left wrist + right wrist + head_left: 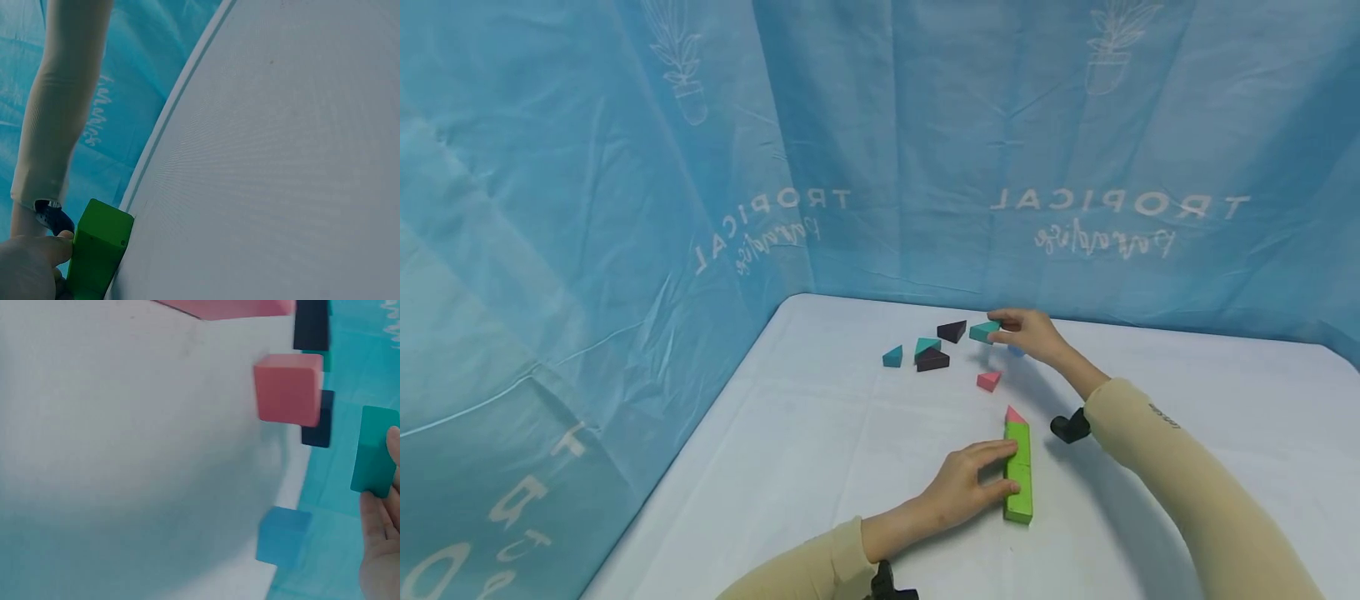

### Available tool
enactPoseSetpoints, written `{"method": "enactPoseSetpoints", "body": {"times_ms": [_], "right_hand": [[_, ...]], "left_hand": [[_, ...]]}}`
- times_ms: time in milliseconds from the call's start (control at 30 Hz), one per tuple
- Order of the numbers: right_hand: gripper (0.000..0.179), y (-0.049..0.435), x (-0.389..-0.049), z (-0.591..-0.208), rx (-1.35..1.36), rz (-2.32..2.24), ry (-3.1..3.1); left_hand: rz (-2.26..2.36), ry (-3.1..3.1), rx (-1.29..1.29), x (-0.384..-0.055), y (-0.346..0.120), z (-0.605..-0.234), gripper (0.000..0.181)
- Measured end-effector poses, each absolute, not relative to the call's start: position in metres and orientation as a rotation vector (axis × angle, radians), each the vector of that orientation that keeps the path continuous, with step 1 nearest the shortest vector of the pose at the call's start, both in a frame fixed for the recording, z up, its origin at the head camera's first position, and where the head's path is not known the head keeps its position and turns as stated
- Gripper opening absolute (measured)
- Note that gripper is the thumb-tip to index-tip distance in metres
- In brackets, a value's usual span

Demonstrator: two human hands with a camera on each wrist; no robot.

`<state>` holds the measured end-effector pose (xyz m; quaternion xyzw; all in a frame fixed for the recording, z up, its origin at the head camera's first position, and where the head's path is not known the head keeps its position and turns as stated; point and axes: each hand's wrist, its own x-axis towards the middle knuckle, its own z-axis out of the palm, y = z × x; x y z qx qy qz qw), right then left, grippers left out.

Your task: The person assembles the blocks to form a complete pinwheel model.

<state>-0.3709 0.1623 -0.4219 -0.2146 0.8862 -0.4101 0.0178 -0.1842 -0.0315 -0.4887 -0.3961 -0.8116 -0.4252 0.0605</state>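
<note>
My right hand pinches a teal triangular block between thumb and fingers over the far part of the table. The right wrist view shows the same teal block at its right edge, fingertips on its sides. My left hand lies beside two green blocks set end to end, its spread thumb and index fingertip touching them. In the left wrist view the near green block has a thumb along its side. A pink triangular block points away from the row's far end.
Another pink triangular block lies beyond the row. A blue block is partly hidden under my right hand. Farther left are two dark blocks, a teal block and a blue-green one. Blue curtains border the white table.
</note>
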Motion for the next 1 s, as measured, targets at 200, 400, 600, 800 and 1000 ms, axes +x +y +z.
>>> {"method": "enactPoseSetpoints", "body": {"times_ms": [200,400,600,800,1000], "right_hand": [[0.054,0.181,-0.359,-0.407,-0.587,-1.318,2.747],[0.056,0.204,-0.339,-0.396,-0.572,-1.392,2.734],[0.059,0.22,-0.311,-0.397,-0.536,-1.421,2.773],[0.057,0.228,-0.279,-0.404,-0.476,-1.431,2.82],[0.056,0.226,-0.255,-0.417,-0.411,-1.476,2.818]], "left_hand": [[-1.248,-2.462,-1.201,-0.184,-0.03,-0.491,0.05],[-1.24,-2.444,-1.202,-0.185,-0.03,-0.492,0.05],[-1.254,-2.438,-1.182,-0.185,-0.032,-0.491,0.05],[-1.268,-2.438,-1.178,-0.186,-0.031,-0.491,0.05],[-1.299,-2.431,-1.168,-0.187,-0.03,-0.492,0.05]]}}
